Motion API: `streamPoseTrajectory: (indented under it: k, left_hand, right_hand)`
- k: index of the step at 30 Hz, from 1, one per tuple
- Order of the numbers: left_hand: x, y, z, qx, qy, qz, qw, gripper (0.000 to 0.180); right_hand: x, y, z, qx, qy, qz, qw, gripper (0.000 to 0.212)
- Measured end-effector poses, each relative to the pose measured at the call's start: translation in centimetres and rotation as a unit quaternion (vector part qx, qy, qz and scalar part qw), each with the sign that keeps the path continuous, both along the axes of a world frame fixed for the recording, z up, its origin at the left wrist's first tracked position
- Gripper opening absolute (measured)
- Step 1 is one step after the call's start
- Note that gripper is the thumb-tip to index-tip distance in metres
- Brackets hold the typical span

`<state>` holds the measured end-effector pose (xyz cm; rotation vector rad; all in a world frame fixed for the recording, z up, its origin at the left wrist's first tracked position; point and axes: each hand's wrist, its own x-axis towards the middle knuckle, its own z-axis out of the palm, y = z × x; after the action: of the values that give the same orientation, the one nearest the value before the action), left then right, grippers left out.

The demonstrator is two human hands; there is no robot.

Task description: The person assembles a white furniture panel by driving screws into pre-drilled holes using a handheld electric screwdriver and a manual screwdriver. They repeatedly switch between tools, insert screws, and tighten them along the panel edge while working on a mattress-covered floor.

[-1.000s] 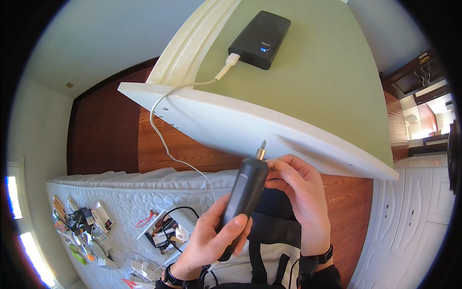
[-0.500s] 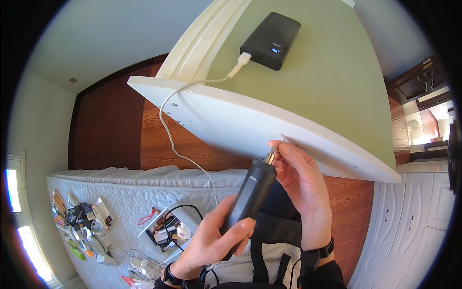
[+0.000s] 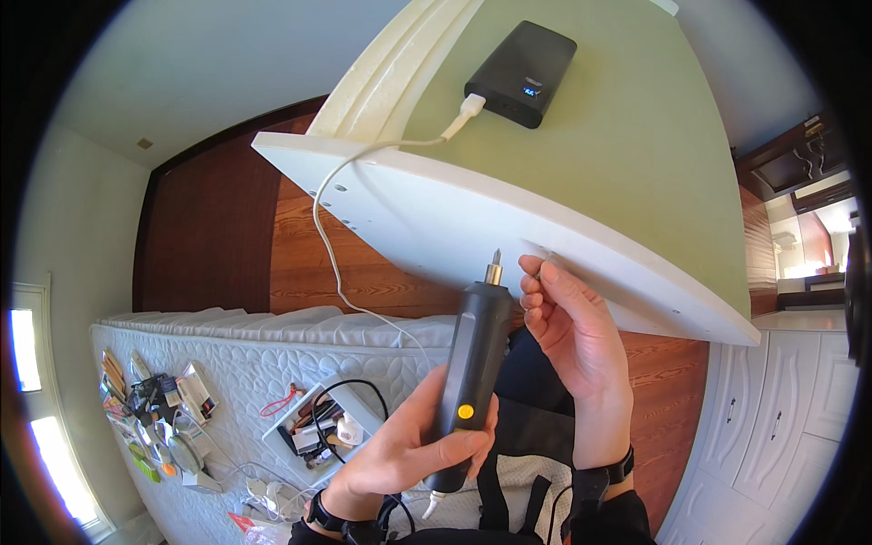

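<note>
My left hand [image 3: 409, 454] is wrapped round a black cordless electric screwdriver [image 3: 472, 345] with a yellow button. Its bit points up toward the white panel [image 3: 436, 209] and stands apart from it. A white plug [image 3: 434, 502] sits in the tool's lower end. Close by the panel's face, my right hand [image 3: 581, 331] is closed in a pinch; whatever is between thumb and fingers is too small to make out. On the green board [image 3: 627, 127] beyond the panel's edge lies a black power bank [image 3: 525, 68] with a lit display, a white cable [image 3: 327, 245] plugged into it.
At the left a quilted mattress [image 3: 245, 354] carries a grey tray [image 3: 359, 400] of small items and a heap of tools and packages [image 3: 163, 409]. Wooden floor [image 3: 318, 259] shows beneath the panel. White cabinets [image 3: 763, 409] stand at the right.
The screwdriver has drawn away from my right fingers and turned more upright, its yellow button now showing. My right hand keeps its pinch near the panel. The view has shifted slightly.
</note>
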<state>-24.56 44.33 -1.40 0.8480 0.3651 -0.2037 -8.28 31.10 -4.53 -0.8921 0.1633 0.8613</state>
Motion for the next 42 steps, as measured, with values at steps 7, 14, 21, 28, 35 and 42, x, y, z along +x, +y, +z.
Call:
streamPoseTrajectory:
  k: [7,14,21,28,35,42]
  left_hand:
    - [-0.21,0.22,-0.05,0.008,-0.015,-0.016,1.000,0.065]
    - [0.06,0.10,-0.32,-0.092,0.003,0.031,0.995,0.075]
    - [-0.19,-0.01,0.10,0.012,-0.009,-0.002,1.000,0.065]
    - [0.26,-0.25,-0.35,0.041,-0.023,-0.013,0.999,0.058]
    - [0.42,-0.51,0.17,0.073,0.010,-0.012,0.997,0.055]
    - [0.60,-0.53,0.29,0.072,0.015,-0.010,0.997,0.054]
  right_hand:
    - [0.13,0.02,-0.22,0.036,0.012,0.007,0.999,0.029]
    - [0.13,0.04,-0.20,0.035,0.014,0.008,0.999,0.029]
    - [0.10,-0.07,-0.24,0.042,0.012,0.011,0.999,0.028]
    - [0.02,-0.10,0.00,0.023,-0.011,0.011,1.000,0.029]
    - [-0.33,0.21,0.02,-0.006,-0.013,-0.006,1.000,0.028]
    - [0.09,0.48,0.54,-0.018,-0.034,0.025,0.999,0.026]
